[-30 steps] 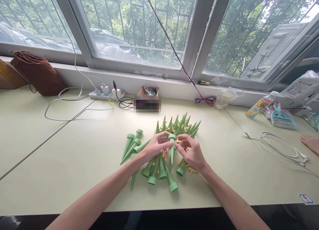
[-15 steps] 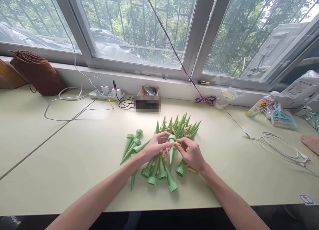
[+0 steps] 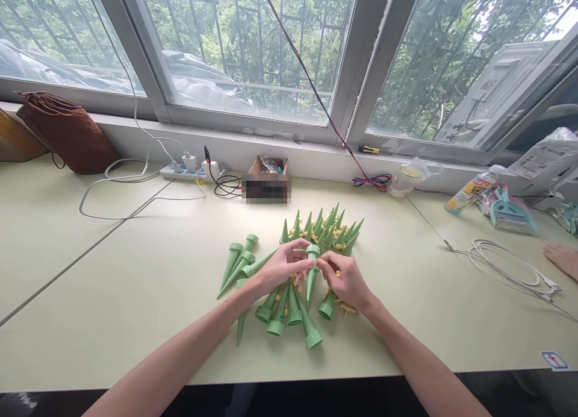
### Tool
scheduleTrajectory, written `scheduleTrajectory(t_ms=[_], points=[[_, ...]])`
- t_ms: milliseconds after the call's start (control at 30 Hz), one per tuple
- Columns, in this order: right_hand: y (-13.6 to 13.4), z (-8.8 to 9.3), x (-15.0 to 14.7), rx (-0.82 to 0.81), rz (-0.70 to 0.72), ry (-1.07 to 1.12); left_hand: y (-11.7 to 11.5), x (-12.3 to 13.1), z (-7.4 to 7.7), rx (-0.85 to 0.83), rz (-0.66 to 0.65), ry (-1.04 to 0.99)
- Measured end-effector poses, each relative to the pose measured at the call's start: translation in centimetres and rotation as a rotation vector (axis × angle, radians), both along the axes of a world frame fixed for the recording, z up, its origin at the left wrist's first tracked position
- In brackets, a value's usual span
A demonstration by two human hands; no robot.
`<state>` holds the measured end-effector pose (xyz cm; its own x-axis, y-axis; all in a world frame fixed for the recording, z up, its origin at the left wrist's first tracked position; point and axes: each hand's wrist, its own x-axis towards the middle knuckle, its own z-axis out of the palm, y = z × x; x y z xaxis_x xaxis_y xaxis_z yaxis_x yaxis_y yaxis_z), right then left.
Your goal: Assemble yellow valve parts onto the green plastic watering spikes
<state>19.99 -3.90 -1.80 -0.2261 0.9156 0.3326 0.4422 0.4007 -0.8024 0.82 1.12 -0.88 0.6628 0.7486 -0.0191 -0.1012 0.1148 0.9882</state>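
Observation:
Pinched between the fingers of my left hand (image 3: 285, 265) is a green plant watering spike (image 3: 311, 253), wide cap end up and point down. My right hand (image 3: 347, 277) closes its fingertips on a small yellow valve (image 3: 320, 261) at the spike's side, just below the cap; the fingers hide most of it. Behind both hands stand several green spikes (image 3: 335, 223), points up, with yellow valves among them. Loose spikes (image 3: 233, 259) lie to the left, and more spikes (image 3: 311, 335) lie in front. Some yellow pieces (image 3: 347, 307) rest under my right hand.
Along the window sill are a brown bag (image 3: 67, 134), a power strip (image 3: 174, 172) with cables, and a small box (image 3: 268, 167). A bottle (image 3: 472, 191), a teal dustpan (image 3: 510, 212) and a coiled white cable (image 3: 501, 254) lie right. Another person's hand (image 3: 562, 259) rests at the right edge.
My right hand has moved slightly left against the spike, and the yellow valve now shows less between fingers and spike. My left hand has stayed nearly in place.

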Motion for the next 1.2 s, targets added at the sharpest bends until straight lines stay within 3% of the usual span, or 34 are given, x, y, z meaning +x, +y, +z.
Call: scheduleTrajectory(t_ms=[333,833,1200], points=[[-0.1,-0.2,-0.2,-0.053,-0.027,0.079,0.1,0.2,-0.1,-0.034,0.044,-0.027],[-0.2,-0.3,-0.2,0.175,-0.061,0.018,0.6,0.3,-0.9,-0.177,0.1,-0.13],[0.0,-1.0,0.1,0.25,-0.061,-0.024,0.6,0.3,-0.8,-0.172,0.085,-0.096]])
